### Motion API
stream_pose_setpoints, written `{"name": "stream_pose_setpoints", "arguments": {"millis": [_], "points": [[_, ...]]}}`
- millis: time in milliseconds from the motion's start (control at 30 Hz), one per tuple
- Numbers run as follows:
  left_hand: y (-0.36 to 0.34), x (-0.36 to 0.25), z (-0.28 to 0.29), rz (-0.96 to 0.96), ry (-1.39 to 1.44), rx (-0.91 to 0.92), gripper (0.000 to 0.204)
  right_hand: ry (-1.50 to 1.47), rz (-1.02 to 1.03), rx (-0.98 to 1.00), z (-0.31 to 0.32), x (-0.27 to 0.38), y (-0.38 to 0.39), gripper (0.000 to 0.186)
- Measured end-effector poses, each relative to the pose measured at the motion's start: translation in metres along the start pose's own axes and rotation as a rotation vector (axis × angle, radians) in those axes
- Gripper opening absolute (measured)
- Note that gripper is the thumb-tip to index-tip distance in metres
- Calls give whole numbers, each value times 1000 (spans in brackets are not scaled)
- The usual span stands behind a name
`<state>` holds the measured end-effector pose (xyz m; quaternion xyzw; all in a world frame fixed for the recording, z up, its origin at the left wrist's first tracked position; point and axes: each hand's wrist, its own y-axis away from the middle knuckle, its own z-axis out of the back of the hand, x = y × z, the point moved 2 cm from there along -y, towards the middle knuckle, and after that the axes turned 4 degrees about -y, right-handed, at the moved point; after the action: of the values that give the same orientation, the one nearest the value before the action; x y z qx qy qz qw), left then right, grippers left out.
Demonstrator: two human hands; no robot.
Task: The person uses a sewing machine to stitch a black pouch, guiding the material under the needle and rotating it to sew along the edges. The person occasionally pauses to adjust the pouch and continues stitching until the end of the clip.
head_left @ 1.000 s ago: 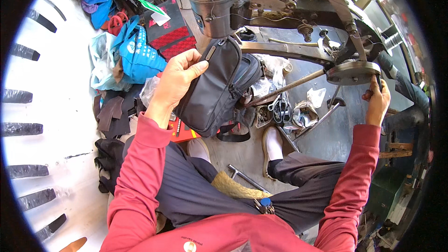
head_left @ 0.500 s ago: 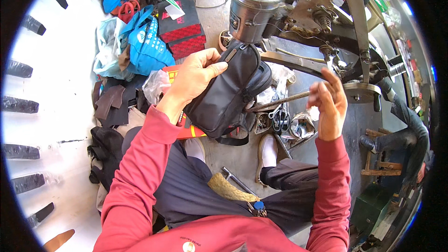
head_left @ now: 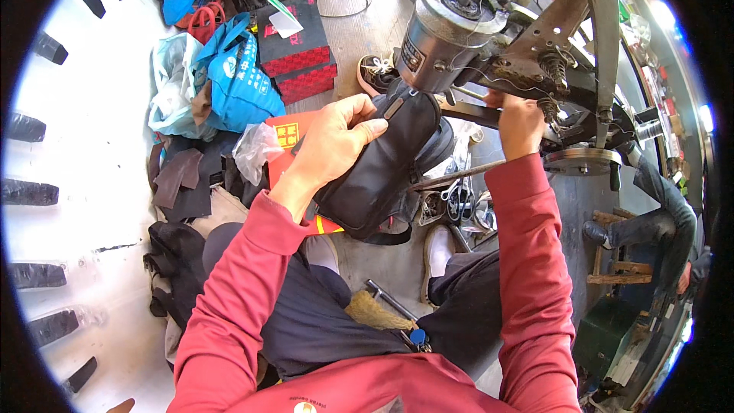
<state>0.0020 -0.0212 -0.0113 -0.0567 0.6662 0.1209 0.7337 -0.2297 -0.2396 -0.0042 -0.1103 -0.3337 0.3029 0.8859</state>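
My left hand (head_left: 333,144) pinches the upper left edge of a black bag (head_left: 368,176) between thumb and fingers. The bag hangs tilted, its upper end directly under the metal cylinder head of a sewing machine (head_left: 437,42). My right hand (head_left: 522,124) is curled closed beside the machine's frame, below its springs. Whatever those fingers grip is hidden from this view. A thin thread runs along the machine arm above that hand. Right of it lies a round metal wheel (head_left: 582,160).
Red-and-black boxes (head_left: 297,44) and a blue bag (head_left: 238,76) sit at the far left. A red package (head_left: 284,134) lies behind my left hand. Scissors (head_left: 459,197) rest near my feet. At right, another person's leg (head_left: 650,222) is beside a wooden stool (head_left: 623,269).
My right hand has gone from raised, loose fingers to a closed grip beside the machine frame. In the picture, the machine, bag and left hand sit slightly further right.
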Motion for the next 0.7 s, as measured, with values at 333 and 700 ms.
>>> {"name": "stream_pose_setpoints", "arguments": {"millis": [333, 700], "points": [[23, 8, 13, 7, -17, -25, 10, -276, -217, -18, -1, 26, 6, 19], [36, -10, 15, 62, 61, -10, 9, -181, -228, 7, 17, 47, 10, 36]]}}
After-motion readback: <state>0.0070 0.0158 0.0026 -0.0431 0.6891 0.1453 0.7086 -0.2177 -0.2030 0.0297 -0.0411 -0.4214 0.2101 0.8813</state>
